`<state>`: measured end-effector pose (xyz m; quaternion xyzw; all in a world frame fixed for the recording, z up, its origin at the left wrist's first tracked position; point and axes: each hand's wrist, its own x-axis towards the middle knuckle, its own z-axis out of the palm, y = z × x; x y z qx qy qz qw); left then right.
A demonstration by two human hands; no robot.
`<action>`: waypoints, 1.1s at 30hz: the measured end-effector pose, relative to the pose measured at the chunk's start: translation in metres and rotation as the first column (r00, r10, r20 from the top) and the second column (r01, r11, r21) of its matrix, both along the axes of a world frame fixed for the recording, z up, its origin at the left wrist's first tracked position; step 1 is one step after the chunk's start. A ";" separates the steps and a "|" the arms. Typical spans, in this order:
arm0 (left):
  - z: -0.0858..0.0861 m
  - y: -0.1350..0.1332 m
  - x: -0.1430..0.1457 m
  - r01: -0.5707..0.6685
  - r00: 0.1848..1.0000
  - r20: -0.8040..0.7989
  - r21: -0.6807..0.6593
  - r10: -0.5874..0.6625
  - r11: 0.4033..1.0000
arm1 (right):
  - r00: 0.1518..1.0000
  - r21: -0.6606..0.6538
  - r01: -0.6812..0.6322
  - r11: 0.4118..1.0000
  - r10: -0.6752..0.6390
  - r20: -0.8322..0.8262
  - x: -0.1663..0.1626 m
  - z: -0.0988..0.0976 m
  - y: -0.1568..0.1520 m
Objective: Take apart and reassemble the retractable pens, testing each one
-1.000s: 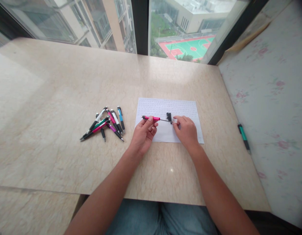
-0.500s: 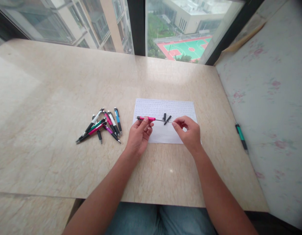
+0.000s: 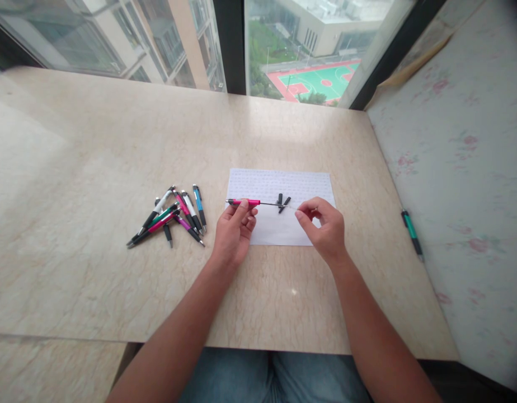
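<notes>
My left hand (image 3: 236,229) is closed around a pink pen barrel (image 3: 247,202), held level above the sheet. A thin dark refill (image 3: 269,204) sticks out of the barrel's right end. My right hand (image 3: 323,226) pinches with thumb and forefinger at a thin pale piece (image 3: 292,207) in line with the refill's tip; it is too fine to tell whether it is a spring. Behind the refill, small black pen parts (image 3: 285,205) lie on a sheet of paper (image 3: 279,232) with rows of writing.
Several click pens (image 3: 158,212) in mixed colours lie in a loose pile on the stone-patterned counter (image 3: 94,291), left of my hands. One green and black pen (image 3: 412,232) lies by the papered wall (image 3: 464,184) at right. A window (image 3: 309,50) stands behind the counter.
My left hand has shifted slightly left with the pink barrel and refill, while my right hand stays about level. The gap between the hands is wider, and the pale piece shows more.
</notes>
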<state>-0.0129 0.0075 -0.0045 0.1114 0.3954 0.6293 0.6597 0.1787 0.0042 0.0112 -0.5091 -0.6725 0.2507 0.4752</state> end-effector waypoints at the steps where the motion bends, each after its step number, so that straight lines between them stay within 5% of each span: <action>1: 0.000 0.000 0.000 0.002 1.000 -0.002 0.002 -0.002 1.000 | 1.000 0.002 -0.002 1.000 0.002 0.007 0.000 0.000 0.000; 18: -0.002 -0.001 0.002 0.018 0.994 -0.113 0.032 -0.014 0.999 | 0.972 0.109 -0.042 0.993 0.015 0.234 0.003 -0.003 0.003; 33: 0.000 -0.004 0.005 0.060 0.988 -0.142 0.014 -0.057 0.998 | 0.968 0.088 -0.086 0.992 0.063 0.245 -0.001 -0.003 0.002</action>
